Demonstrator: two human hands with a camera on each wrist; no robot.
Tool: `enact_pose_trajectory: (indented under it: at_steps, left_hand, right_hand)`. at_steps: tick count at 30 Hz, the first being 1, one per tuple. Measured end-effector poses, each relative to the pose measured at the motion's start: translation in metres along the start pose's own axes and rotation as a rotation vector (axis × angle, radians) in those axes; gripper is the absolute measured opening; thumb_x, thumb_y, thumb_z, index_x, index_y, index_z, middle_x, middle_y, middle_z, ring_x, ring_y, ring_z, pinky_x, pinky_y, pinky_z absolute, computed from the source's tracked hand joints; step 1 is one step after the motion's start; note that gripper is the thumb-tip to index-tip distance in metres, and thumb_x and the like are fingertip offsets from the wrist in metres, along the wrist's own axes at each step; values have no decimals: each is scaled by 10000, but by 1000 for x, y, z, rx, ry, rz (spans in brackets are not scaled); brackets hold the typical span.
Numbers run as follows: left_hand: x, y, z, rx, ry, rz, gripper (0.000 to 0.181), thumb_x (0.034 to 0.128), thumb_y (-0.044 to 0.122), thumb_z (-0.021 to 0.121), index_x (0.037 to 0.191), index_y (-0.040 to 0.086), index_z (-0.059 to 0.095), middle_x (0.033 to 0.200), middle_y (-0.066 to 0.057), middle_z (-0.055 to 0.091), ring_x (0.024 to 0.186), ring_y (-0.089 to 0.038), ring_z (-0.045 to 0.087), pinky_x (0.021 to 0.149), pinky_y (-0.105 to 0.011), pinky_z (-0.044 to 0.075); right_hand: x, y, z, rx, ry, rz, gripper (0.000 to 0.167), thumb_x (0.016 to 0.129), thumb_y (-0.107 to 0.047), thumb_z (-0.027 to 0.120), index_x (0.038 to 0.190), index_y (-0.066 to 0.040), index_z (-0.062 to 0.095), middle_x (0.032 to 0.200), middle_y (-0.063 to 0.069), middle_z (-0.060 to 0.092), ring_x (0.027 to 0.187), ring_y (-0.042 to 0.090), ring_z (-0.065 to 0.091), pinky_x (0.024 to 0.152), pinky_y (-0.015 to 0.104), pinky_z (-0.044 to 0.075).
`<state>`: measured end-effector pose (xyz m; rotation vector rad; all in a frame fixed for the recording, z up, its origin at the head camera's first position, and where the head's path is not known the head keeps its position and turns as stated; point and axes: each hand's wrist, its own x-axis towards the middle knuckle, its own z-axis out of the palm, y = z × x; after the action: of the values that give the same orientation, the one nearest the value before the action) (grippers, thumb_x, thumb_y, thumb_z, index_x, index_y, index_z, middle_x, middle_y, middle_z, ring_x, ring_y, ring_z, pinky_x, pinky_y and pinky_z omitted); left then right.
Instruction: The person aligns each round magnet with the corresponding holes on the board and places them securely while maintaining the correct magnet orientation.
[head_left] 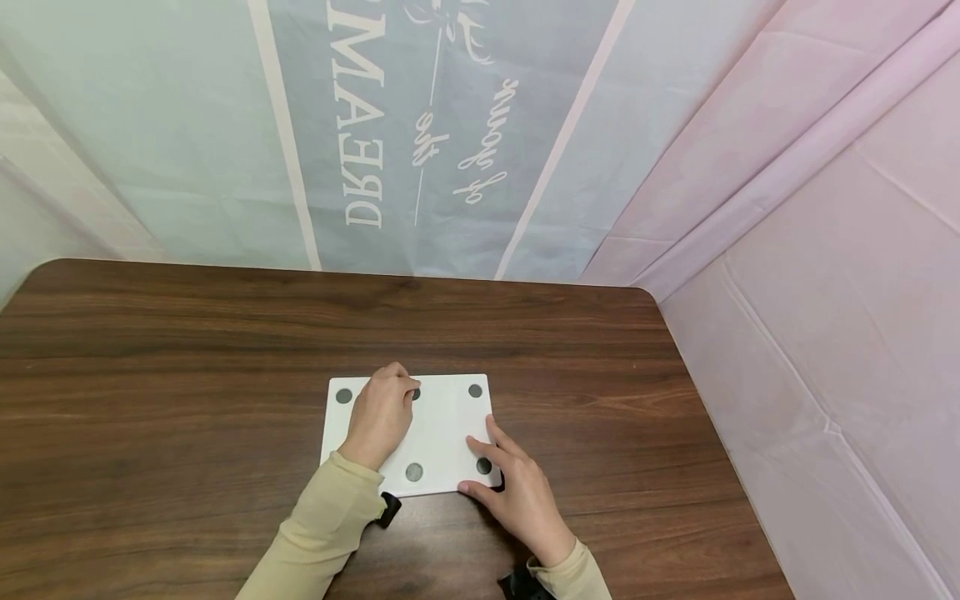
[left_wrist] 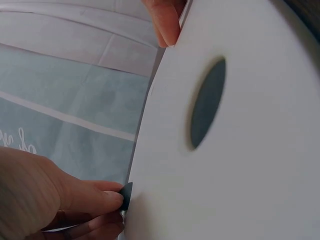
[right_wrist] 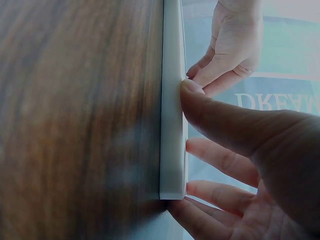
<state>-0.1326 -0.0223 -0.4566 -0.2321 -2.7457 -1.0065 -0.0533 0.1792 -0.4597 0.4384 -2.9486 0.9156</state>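
Note:
A white rectangular board (head_left: 447,429) lies flat on the table, with several dark grey round discs on its top face. My left hand (head_left: 380,417) reaches over the board and pinches the disc (left_wrist: 127,196) at the middle of its far edge between thumb and forefinger. At the near right corner, my right hand (head_left: 521,492) rests with fingers spread. Its thumb touches the near edge and two fingertips meet the top face, around a corner disc (head_left: 484,466). The left forearm covers the board's near left corner. Another disc (left_wrist: 209,104) shows large in the left wrist view.
The brown wood-grain table (head_left: 187,358) extends around the board on all sides. Behind it hangs a pale blue printed cloth (head_left: 465,125), and a pinkish cloth (head_left: 840,333) hangs along the right side. Black wrist straps (head_left: 387,509) sit at both cuffs.

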Motion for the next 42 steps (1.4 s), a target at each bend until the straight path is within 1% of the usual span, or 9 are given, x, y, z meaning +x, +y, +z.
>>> enact_pose_trajectory:
  at_steps: [3,8,14,29,34,38,42]
  left_hand:
    - [-1,0,0,15,0,9,141,789,-102,683,884,-24,752,865,-112,674,804,-252,654,654,-333,559]
    - [-3,1,-1,38,-17,12,120,810,-68,682,899,-23,749,889,-120,685,829,-263,653,680,-348,558]
    - [-7,1,-3,42,-25,23,114,821,-33,691,920,-23,747,921,-119,689,864,-265,648,710,-357,558]
    - [-9,0,-4,64,-39,51,120,810,-4,714,922,-33,744,928,-117,683,877,-255,644,715,-349,560]
    - [-9,0,-4,80,-51,47,132,817,28,717,933,-31,741,937,-122,683,891,-265,645,719,-363,561]
    - [-12,1,-7,75,-51,42,138,832,51,707,941,-27,738,932,-127,681,884,-269,648,700,-373,561]
    - [-16,0,-10,77,-36,56,120,838,65,703,930,-3,739,912,-109,674,865,-259,646,672,-374,556]
  right_hand:
    - [0,0,0,0,-2,3,530,738,-275,819,1219,-110,670,1435,177,472,1231,319,551,915,455,511]
    - [-1,0,-1,1,-2,7,528,741,-278,816,1219,-110,670,1437,177,470,1230,322,551,917,458,509]
    - [0,0,-1,-3,-1,3,526,743,-281,816,1219,-112,670,1434,177,474,1237,326,544,920,459,508]
    - [0,0,0,0,4,-3,524,744,-281,816,1220,-118,671,1431,181,477,1229,324,552,912,458,511]
    - [0,0,0,-2,8,-3,523,741,-278,819,1215,-115,673,1429,182,478,1223,322,557,910,457,512]
    - [0,1,1,-1,10,-4,524,738,-279,821,1213,-115,675,1429,182,478,1219,320,561,909,457,513]
    - [0,1,1,-2,13,-9,526,736,-273,823,1213,-111,675,1428,184,479,1223,328,555,910,456,513]
